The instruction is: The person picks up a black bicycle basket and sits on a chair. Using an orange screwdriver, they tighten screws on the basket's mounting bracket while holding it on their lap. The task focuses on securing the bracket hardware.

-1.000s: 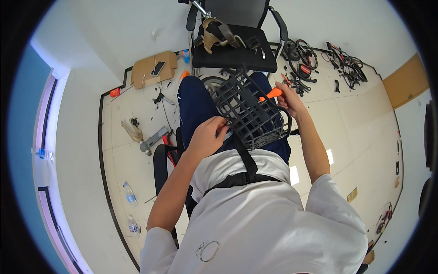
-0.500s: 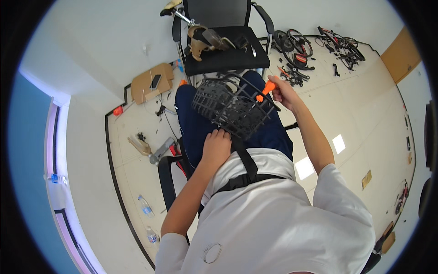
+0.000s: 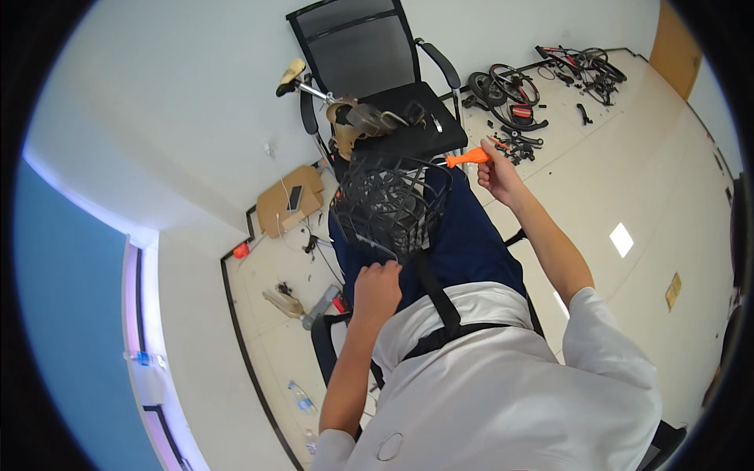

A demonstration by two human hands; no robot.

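Note:
A black lattice basket (image 3: pixel 393 206) rests tilted on my lap, its bars partly blurred. My left hand (image 3: pixel 378 294) is closed at its near lower edge, where a thin grey bent rod (image 3: pixel 377 246) meets the fingers; the fingertips are hidden. At the basket's right, my right hand (image 3: pixel 500 177) grips the orange handle of a screwdriver (image 3: pixel 468 158). Its short shaft points left to the basket's upper right rim; whether the tip touches is unclear.
Ahead stands a black mesh chair (image 3: pixel 357 47) bearing a tan-and-grey part with a saddle (image 3: pixel 292 72). Bicycle wheels (image 3: pixel 514 85) and loose parts lie on the floor at far right. A phone (image 3: pixel 294 198) lies on cardboard (image 3: pixel 275 206) at left; a plastic bottle (image 3: pixel 301 398) is nearer.
The basket has turned and tilted on my lap. The screwdriver has swung from slanting down to nearly level, its tip now higher at the rim. The whole view has shifted.

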